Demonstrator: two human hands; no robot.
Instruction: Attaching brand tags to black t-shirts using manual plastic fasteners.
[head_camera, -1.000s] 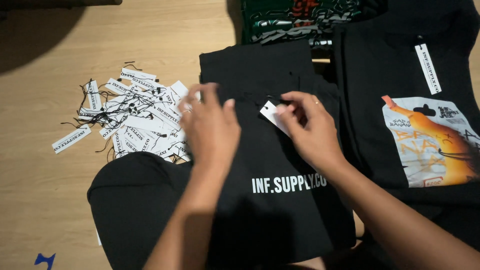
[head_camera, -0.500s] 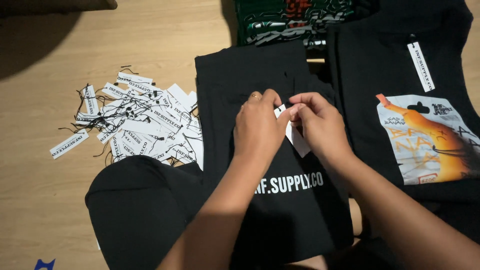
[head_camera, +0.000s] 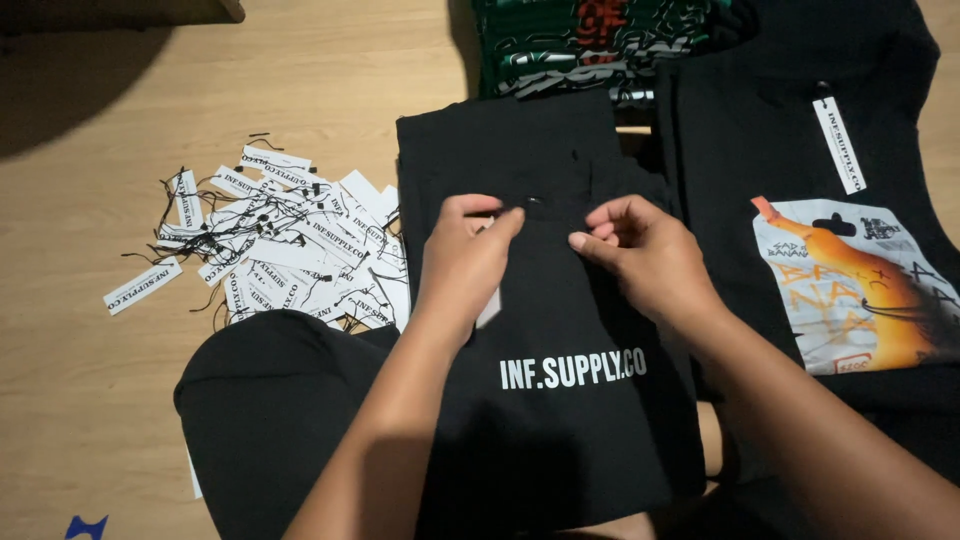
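Observation:
A folded black T-shirt (head_camera: 560, 420) with white lettering lies in front of me. My left hand (head_camera: 462, 262) rests on its upper part, with a white hang tag (head_camera: 489, 306) tucked under the palm. Thumb and forefinger pinch a small black loop at the tag's string (head_camera: 532, 203). My right hand (head_camera: 645, 255) sits just to the right of it. Its thumb and forefinger are pinched together on the shirt's cloth.
A heap of white hang tags with black strings (head_camera: 285, 250) lies on the wooden floor (head_camera: 90, 400) to the left. On the right is a black shirt with an orange graphic (head_camera: 850, 290) and its own tag (head_camera: 838, 145). Green patterned garments (head_camera: 600, 40) lie at the top.
The tag was in my right hand a second ago. Both hands met at it, and it now sits under my left hand. My left hand has come over from the tag heap.

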